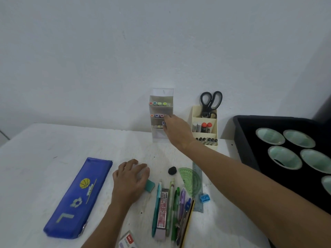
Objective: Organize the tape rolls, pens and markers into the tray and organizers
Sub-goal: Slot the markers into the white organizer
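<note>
Left hand [131, 178] rests loosely spread on the counter [44, 149], pens [172, 208] just to its right; right hand [176, 130] pinches a blue-capped marker [163, 123] at the tiered organizer's [161, 111] bottom shelf.

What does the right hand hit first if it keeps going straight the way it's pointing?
Most likely the tiered marker organizer: the right hand points at its lower shelves, fingertips at a blue-capped marker. Contact is unclear from this single view.

Two hands [131, 178], two organizers [205, 127], one tray [245, 140], five tape rolls [284, 157], perhaps more.
</note>
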Tool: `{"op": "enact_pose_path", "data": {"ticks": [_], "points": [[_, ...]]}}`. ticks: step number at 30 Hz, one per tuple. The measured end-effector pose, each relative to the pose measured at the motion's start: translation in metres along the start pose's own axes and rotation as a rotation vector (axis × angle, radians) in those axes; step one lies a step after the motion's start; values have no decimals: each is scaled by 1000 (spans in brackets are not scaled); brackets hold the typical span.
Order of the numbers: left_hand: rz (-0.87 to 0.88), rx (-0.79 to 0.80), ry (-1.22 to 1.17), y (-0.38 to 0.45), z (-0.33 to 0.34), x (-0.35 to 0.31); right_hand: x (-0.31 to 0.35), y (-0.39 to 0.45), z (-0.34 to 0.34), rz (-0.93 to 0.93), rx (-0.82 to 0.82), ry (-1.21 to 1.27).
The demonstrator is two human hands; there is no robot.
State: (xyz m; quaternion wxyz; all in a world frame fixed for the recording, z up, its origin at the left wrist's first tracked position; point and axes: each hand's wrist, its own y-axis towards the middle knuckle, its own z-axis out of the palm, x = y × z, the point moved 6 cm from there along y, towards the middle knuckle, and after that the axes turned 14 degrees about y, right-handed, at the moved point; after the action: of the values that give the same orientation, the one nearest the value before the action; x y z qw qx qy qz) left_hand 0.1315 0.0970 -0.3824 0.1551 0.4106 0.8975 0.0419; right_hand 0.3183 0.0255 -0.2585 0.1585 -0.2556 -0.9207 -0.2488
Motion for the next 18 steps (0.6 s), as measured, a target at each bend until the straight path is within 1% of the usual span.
{"op": "enact_pose_path", "data": {"ticks": [4, 10, 13, 18], "points": [[1, -4, -3, 1, -1, -2, 0, 2, 0, 20, 20, -10], [7, -10, 11, 0, -2, -3, -9, -4, 0, 68, 102, -14], [3, -8, 26, 0, -2, -4, -10, -4, -2, 81, 111, 41], [-2, -5, 33, 0, -2, -3, -3, -3, 3, 37, 99, 148]]}}
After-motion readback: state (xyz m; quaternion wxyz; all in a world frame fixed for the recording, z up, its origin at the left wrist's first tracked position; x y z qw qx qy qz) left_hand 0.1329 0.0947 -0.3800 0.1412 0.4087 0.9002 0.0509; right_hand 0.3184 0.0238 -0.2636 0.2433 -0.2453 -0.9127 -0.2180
